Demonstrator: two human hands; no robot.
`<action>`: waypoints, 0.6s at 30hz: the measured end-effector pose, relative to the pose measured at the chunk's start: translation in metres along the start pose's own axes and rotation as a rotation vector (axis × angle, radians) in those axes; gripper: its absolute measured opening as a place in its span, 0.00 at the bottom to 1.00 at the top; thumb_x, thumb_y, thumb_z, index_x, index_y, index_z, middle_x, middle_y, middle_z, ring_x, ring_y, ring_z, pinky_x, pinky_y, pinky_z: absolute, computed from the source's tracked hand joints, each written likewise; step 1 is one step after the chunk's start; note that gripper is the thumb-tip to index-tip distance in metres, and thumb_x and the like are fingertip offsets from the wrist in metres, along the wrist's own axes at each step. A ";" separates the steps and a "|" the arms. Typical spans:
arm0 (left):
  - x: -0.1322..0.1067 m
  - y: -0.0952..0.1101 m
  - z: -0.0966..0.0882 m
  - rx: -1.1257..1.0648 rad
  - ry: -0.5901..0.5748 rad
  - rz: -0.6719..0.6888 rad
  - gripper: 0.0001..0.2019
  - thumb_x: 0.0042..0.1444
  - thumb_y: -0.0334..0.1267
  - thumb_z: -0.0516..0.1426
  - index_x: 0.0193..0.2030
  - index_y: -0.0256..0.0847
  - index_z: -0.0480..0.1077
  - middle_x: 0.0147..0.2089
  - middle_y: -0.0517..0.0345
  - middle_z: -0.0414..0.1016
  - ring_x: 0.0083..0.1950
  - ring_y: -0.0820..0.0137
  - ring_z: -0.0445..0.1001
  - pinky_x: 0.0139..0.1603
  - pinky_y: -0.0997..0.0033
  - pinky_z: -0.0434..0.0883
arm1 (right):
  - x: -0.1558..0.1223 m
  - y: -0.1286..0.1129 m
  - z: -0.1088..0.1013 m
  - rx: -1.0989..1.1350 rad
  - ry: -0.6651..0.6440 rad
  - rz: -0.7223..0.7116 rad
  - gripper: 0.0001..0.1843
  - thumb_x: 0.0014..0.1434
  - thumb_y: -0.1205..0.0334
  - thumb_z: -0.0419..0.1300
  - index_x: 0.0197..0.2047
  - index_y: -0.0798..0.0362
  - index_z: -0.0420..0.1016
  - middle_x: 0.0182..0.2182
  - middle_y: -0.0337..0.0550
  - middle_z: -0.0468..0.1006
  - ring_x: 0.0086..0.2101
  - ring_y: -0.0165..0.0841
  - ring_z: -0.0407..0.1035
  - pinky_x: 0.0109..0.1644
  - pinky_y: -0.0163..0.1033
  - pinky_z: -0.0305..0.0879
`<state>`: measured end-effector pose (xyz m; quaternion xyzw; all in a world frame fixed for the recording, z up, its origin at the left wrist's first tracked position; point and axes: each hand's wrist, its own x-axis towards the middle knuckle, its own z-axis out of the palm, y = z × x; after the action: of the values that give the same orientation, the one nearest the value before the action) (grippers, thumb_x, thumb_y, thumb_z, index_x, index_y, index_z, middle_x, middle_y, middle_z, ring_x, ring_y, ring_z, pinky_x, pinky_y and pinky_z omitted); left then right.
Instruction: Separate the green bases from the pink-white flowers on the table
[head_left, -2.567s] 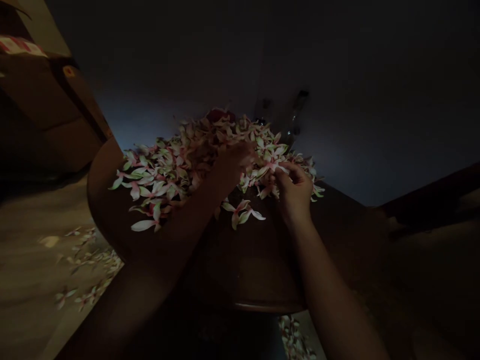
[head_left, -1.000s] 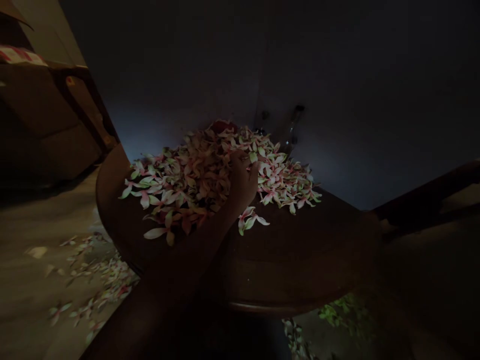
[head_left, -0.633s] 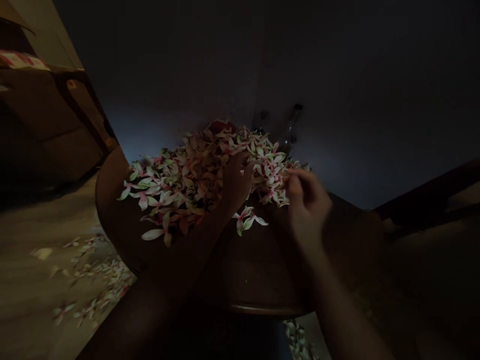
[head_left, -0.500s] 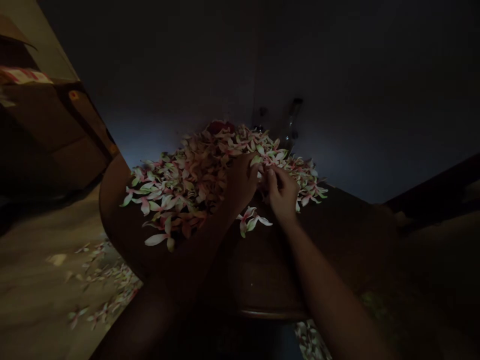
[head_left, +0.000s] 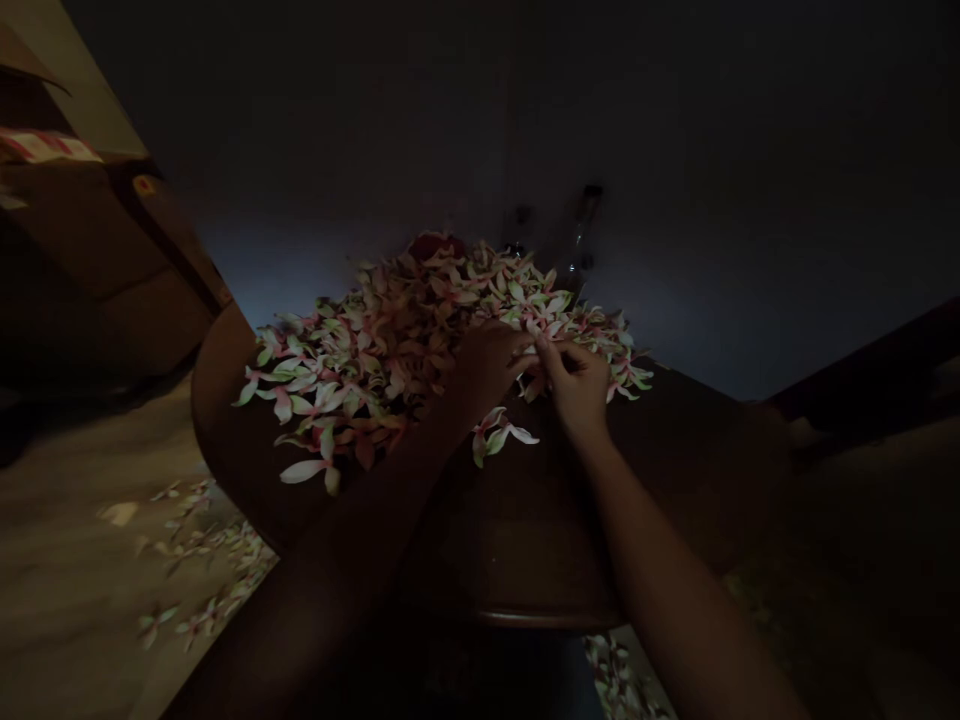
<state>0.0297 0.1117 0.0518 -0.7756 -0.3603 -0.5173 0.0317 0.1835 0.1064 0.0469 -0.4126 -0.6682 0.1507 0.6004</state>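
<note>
A heap of petalled flower pieces point(head_left: 375, 350), white and pink with green tips, is piled on a dark wooden table point(head_left: 525, 560). At the heap's near right side my left hand point(head_left: 491, 355) and my right hand point(head_left: 581, 385) meet, fingertips close together. Both are closed in a pinch. Whatever is between the fingers is too dim and small to make out. Just below the hands lies a separate flower piece point(head_left: 499, 437). Another flower piece point(head_left: 319, 468) rests at the heap's near left edge, beside my left forearm.
Behind the heap stand a clear bottle point(head_left: 579, 240) and a dark red object point(head_left: 435, 246), against a dark wall. More flower pieces point(head_left: 225, 570) are scattered on the floor at left, and others point(head_left: 619, 670) below the table's front edge. Cardboard boxes point(head_left: 90, 240) are stacked at left.
My right hand has shifted slightly right and its fingers now reach across to the left fingertips. My left hand has turned and lowered a little. The view has moved slightly.
</note>
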 end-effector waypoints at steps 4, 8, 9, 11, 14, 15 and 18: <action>0.004 0.001 -0.002 0.096 -0.059 -0.029 0.06 0.58 0.37 0.63 0.41 0.43 0.80 0.38 0.55 0.80 0.45 0.65 0.75 0.50 0.64 0.69 | -0.002 -0.003 -0.001 -0.073 0.016 -0.082 0.20 0.63 0.47 0.60 0.26 0.52 0.77 0.21 0.36 0.71 0.26 0.29 0.64 0.34 0.37 0.60; 0.006 0.002 -0.005 0.125 -0.076 -0.104 0.06 0.59 0.38 0.62 0.41 0.44 0.81 0.37 0.55 0.80 0.47 0.64 0.74 0.52 0.63 0.68 | -0.001 -0.005 -0.001 -0.056 0.009 -0.101 0.15 0.61 0.48 0.62 0.34 0.52 0.80 0.28 0.39 0.78 0.31 0.32 0.70 0.39 0.39 0.64; 0.006 0.002 -0.006 0.110 -0.078 -0.104 0.07 0.59 0.38 0.62 0.42 0.44 0.80 0.38 0.55 0.80 0.47 0.64 0.74 0.52 0.63 0.68 | -0.001 -0.005 -0.001 -0.038 0.016 -0.088 0.15 0.61 0.49 0.63 0.34 0.51 0.80 0.29 0.39 0.78 0.31 0.32 0.70 0.39 0.39 0.65; 0.006 0.002 -0.006 0.074 -0.085 -0.083 0.09 0.58 0.39 0.63 0.44 0.44 0.80 0.41 0.55 0.81 0.48 0.64 0.74 0.53 0.63 0.68 | -0.001 -0.005 0.000 0.008 0.026 -0.059 0.13 0.61 0.50 0.63 0.34 0.51 0.81 0.28 0.39 0.78 0.30 0.32 0.71 0.39 0.39 0.65; 0.007 0.001 -0.006 0.056 -0.081 -0.071 0.10 0.58 0.39 0.63 0.46 0.45 0.80 0.41 0.55 0.81 0.49 0.64 0.74 0.53 0.63 0.68 | -0.001 -0.006 -0.001 0.048 0.018 -0.024 0.13 0.61 0.51 0.63 0.35 0.51 0.81 0.28 0.39 0.79 0.31 0.34 0.72 0.38 0.39 0.67; 0.007 0.001 -0.006 0.057 -0.085 -0.069 0.10 0.58 0.39 0.63 0.47 0.45 0.80 0.41 0.55 0.82 0.49 0.63 0.73 0.52 0.64 0.68 | -0.001 -0.007 -0.001 0.050 0.008 -0.021 0.13 0.61 0.51 0.62 0.36 0.51 0.81 0.28 0.39 0.80 0.31 0.34 0.73 0.38 0.39 0.67; 0.006 -0.001 -0.007 0.080 -0.091 -0.052 0.11 0.60 0.38 0.61 0.48 0.45 0.79 0.41 0.54 0.81 0.51 0.62 0.72 0.52 0.63 0.67 | 0.000 -0.006 -0.002 0.055 -0.034 -0.033 0.14 0.63 0.50 0.60 0.39 0.50 0.82 0.32 0.41 0.82 0.33 0.35 0.75 0.40 0.41 0.69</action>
<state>0.0252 0.1128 0.0597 -0.7868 -0.4016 -0.4675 0.0327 0.1832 0.1025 0.0512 -0.3823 -0.6806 0.1664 0.6025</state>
